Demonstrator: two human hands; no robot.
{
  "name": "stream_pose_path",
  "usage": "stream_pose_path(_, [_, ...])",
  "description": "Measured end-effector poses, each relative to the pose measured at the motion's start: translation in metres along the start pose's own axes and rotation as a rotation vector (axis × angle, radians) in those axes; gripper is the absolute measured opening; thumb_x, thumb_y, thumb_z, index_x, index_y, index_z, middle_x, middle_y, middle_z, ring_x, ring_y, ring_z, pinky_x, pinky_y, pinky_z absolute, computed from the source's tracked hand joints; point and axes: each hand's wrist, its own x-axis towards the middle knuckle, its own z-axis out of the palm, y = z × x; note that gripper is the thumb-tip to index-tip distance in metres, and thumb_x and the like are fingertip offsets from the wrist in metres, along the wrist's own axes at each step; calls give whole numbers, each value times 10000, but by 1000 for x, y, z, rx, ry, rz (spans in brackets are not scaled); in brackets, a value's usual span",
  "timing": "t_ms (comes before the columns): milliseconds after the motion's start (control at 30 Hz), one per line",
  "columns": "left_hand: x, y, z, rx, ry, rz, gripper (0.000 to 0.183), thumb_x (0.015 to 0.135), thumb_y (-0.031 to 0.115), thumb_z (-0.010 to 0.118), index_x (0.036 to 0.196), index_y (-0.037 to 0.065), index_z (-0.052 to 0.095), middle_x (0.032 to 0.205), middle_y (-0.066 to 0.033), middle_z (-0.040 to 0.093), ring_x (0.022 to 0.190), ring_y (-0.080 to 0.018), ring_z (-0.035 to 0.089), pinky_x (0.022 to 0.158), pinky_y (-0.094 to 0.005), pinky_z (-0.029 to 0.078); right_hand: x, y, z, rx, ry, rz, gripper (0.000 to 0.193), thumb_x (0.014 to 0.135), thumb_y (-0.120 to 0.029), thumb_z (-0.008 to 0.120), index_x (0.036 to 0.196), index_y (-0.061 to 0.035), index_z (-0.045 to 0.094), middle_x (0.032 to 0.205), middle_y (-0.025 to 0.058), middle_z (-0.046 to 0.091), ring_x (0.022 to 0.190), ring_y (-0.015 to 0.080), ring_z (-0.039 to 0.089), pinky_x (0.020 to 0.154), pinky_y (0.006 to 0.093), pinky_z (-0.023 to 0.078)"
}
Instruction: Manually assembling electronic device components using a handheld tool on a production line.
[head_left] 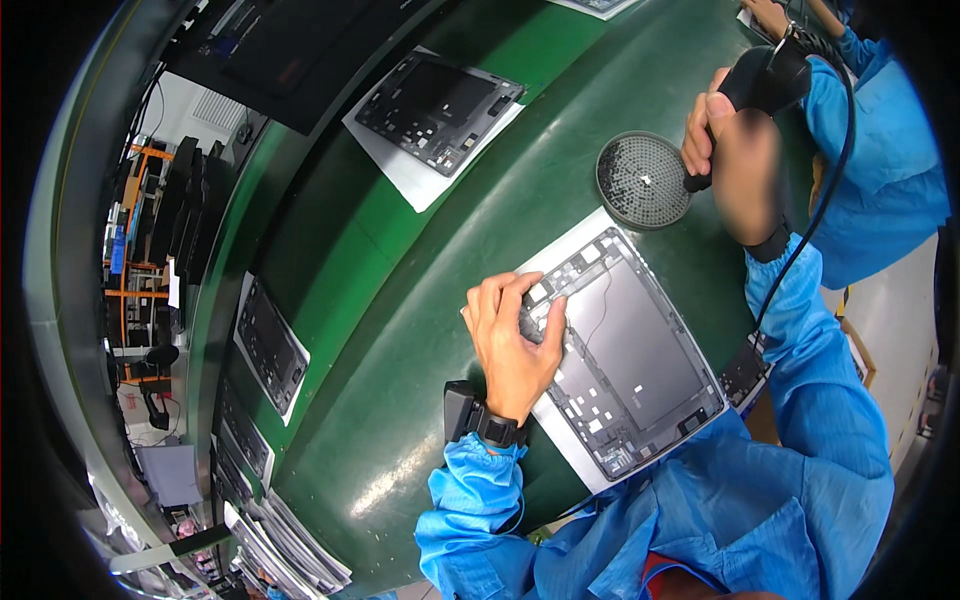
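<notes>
An uncovered tablet housing (640, 340), grey with a dark frame and small white pads, lies slanted on a white sheet (562, 437) in front of me. My left hand (515, 345) bends over the upper left edge of this housing, thumb and fingertips gripping it there. Raised at the upper right, my right hand (735, 165) is closed round the handle of a black corded handheld tool (765, 80); its exact kind I cannot make out. Beside that hand sits a round grey dish (645, 180) with a dimpled surface and dark small bits along one side.
More tablet housings lie on the green bench, one at the far side (435, 110) and one at left (270, 340). A paper stack (290, 545) stands at lower left. The tool's black cable (830, 190) hangs past my right arm. Another person's blue sleeve (870, 160) is at right.
</notes>
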Motion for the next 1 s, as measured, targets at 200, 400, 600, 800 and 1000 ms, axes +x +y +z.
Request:
stream_pose_path(200, [-3, -2, -1, 1, 11, -13, 320, 781, 140, 836, 1072, 72, 722, 1041, -104, 629, 1002, -291, 562, 918, -401, 417, 1, 0, 7, -38, 25, 7, 196, 1081, -217, 553, 1004, -46, 499, 642, 14, 483, 480, 83, 450, 458, 250, 390])
stream_pose_path(400, [3, 2, 2, -11, 44, 3, 271, 757, 119, 841, 992, 51, 724, 973, -88, 652, 951, -274, 580, 864, -384, 436, -9, -32, 71, 78, -134, -60, 278, 1077, -309, 521, 1181, -65, 440, 625, 24, 419, 469, 107, 402, 447, 266, 379])
stream_pose_path(600, [1, -14, 0, -173, 91, 34, 268, 745, 41, 815, 997, 18, 724, 932, -122, 672, 902, -303, 605, 791, -387, 505, -41, -1, 134, 247, -334, 120, 265, 1055, -245, 580, 1163, -64, 418, 625, 35, 466, 471, 100, 430, 443, 262, 388])
stream_pose_path(800, [1, -14, -2, -172, 58, -44, 219, 749, 33, 818, 955, 9, 748, 929, -114, 659, 914, -304, 579, 811, -397, 484, -49, 6, 144, 233, -327, 180, 250, 1062, -249, 570, 1140, -59, 427, 617, 22, 466, 467, 89, 437, 432, 251, 380])
stream_pose_path(1000, [-1, -14, 0, -169, 53, -53, 224, 751, 41, 823, 960, 14, 747, 921, -107, 652, 911, -299, 571, 820, -397, 474, -50, 8, 150, 303, -255, 205, 217, 1033, -166, 641, 877, -41, 555, 561, -32, 499, 443, 43, 437, 437, 226, 350])
